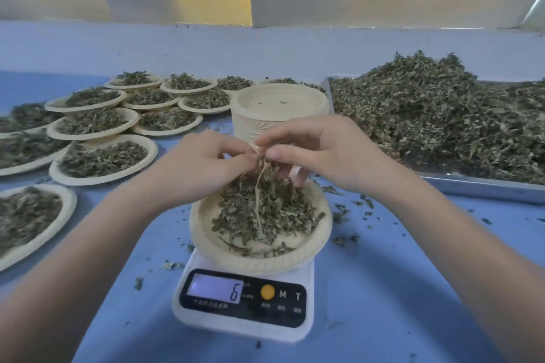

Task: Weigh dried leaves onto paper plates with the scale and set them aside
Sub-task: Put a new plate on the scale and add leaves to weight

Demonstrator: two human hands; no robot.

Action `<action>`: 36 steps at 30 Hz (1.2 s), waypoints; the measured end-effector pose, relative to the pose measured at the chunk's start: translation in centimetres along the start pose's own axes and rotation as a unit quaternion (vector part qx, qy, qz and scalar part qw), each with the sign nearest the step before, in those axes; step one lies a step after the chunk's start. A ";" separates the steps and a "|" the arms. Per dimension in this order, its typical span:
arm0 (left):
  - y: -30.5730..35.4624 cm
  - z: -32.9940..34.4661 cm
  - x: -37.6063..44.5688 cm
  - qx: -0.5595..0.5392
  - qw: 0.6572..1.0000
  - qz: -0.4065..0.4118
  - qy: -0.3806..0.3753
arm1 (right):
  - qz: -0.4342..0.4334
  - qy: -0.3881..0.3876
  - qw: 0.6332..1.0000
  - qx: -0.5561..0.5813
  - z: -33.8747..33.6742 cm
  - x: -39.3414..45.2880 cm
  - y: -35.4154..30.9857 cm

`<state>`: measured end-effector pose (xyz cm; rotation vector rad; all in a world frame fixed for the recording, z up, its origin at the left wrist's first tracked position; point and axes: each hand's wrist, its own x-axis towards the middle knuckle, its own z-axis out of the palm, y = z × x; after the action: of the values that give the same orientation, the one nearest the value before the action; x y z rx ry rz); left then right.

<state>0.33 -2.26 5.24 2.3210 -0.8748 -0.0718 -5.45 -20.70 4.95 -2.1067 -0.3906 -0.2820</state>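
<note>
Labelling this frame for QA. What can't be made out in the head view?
- Scale platform: hidden under the paper plate.
- Small print beneath the display and buttons: too small.
- Stack of empty plates, lower part: behind both hands.
- Metal tray: cut off by the right edge.
- Left filled plates: cut off by the left edge.

I see a blue table (383, 289) under a white scale (203, 323) with a black panel, an orange button (267, 292) and a pale lilac display (214, 288). Cream paper plates (259, 262) hold dull green dried leaves (265, 206) and one tan stem (258, 200).
</note>
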 end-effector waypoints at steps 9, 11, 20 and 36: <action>-1.5 2.9 -0.5 -0.131 0.973 0.027 0.189 | -0.043 0.050 0.974 -0.215 0.1 -0.5 -0.1; -2.1 3.1 -0.7 -0.140 0.964 0.033 0.224 | -0.032 0.048 0.972 -0.228 0.0 -0.7 0.2; -4.4 3.3 -1.7 -0.147 0.954 -0.003 0.262 | -0.040 0.011 0.975 -0.218 0.2 -1.3 0.1; -4.9 3.7 -1.7 -0.146 0.958 -0.018 0.248 | -0.018 -0.025 0.968 -0.250 0.5 -1.2 0.9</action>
<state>0.81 -0.51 -0.86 1.9470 -0.5238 0.3316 -6.22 -20.97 3.58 -2.6076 -0.4194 -0.3798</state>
